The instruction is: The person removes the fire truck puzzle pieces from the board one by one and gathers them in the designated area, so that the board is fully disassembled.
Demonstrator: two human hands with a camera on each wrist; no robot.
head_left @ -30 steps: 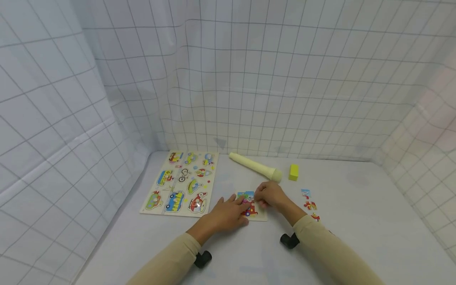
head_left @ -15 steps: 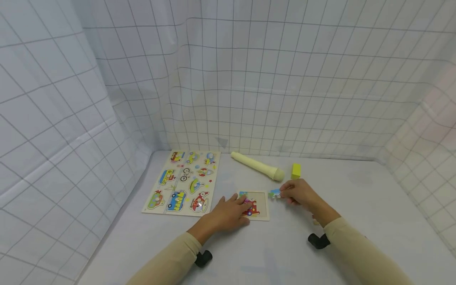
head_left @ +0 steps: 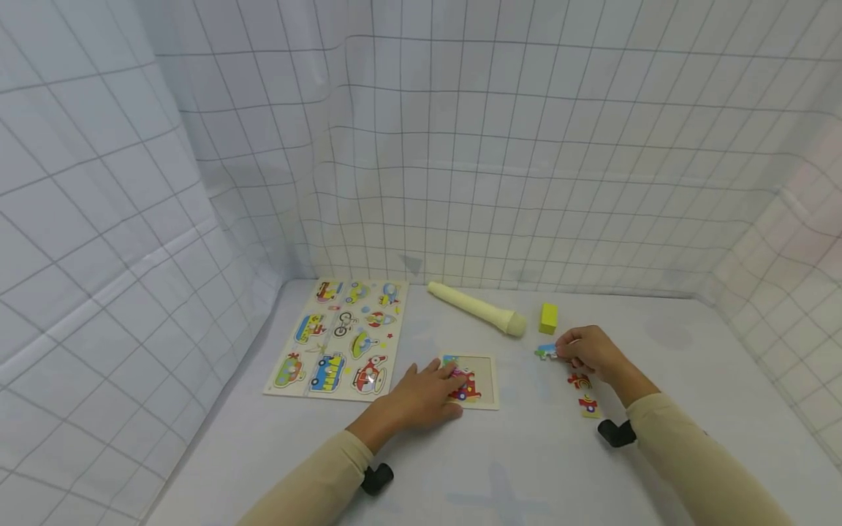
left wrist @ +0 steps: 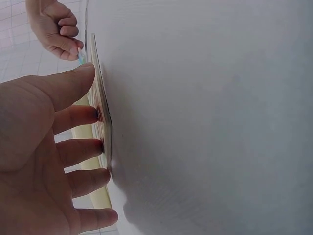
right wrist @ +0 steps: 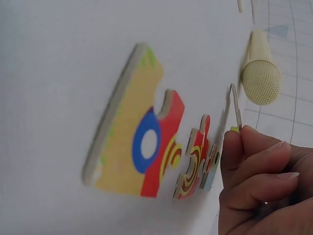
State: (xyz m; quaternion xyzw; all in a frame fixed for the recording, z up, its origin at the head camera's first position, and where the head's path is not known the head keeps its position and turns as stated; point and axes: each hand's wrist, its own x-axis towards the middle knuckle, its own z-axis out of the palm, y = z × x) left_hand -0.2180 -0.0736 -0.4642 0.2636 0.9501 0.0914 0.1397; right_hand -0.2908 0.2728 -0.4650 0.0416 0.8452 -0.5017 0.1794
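Observation:
My left hand (head_left: 424,398) rests spread over a small wooden puzzle tray (head_left: 487,394), its fingertips on the red and colourful pieces in the tray's left part. The tray's right part shows bare wood. In the left wrist view the fingers are nearly straight, at the edge of the tray (left wrist: 108,142). To the right, my right hand (head_left: 592,352) pinches a blue and green puzzle piece (head_left: 546,352) between thumb and index finger. The right wrist view shows this piece edge-on. Below that hand lie loose puzzle pieces, one red and yellow (head_left: 579,380), one with a blue wheel (right wrist: 132,137).
A larger vehicle puzzle board (head_left: 335,340) lies at the left. Behind the tray is a cream toy microphone (head_left: 473,307), with a yellow block (head_left: 548,318) to its right. White gridded curtains (head_left: 526,183) enclose the table at the back and sides.
My right hand has lifted the blue and green puzzle piece out of the tray and carried it right, beside the loose pieces. My left hand has stayed on the tray.

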